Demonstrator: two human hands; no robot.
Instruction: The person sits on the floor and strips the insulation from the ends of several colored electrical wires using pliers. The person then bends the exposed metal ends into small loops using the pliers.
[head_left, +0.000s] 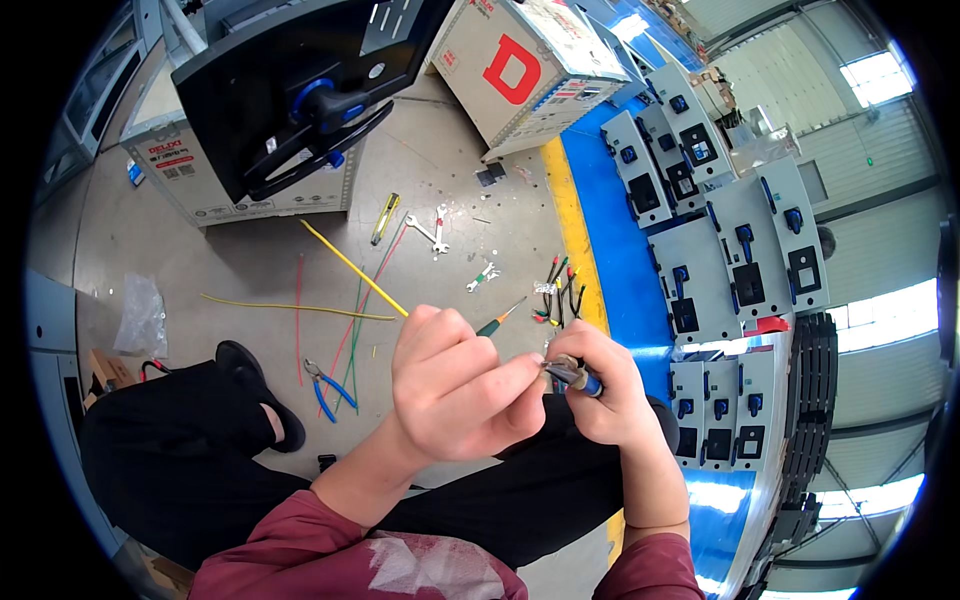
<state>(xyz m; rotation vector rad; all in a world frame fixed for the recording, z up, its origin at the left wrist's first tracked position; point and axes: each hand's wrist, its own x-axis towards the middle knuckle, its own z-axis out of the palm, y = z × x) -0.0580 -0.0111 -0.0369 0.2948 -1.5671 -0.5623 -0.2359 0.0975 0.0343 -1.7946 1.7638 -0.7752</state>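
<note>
My left hand (455, 385) is closed round a yellow wire (352, 265), whose long end sticks out up and to the left over the floor. My right hand (605, 390) grips a pair of pliers with blue handles (570, 374). The metal jaws meet the fingertips of my left hand, and the wire's near end is hidden there. On the floor beyond lie a screwdriver (500, 317) with a green handle and blue-handled cutters (328, 385). Several short wires with coloured ends (560, 290) are bunched just past my right hand.
Loose wires (300, 310), open-end wrenches (430, 230) and a yellow utility knife (385, 218) lie on the grey floor. Wooden crates (505, 80) and a black panel (290, 110) stand ahead. Several grey cabinet doors (700, 280) stand on blue flooring at right. Plastic film (142, 315) lies left.
</note>
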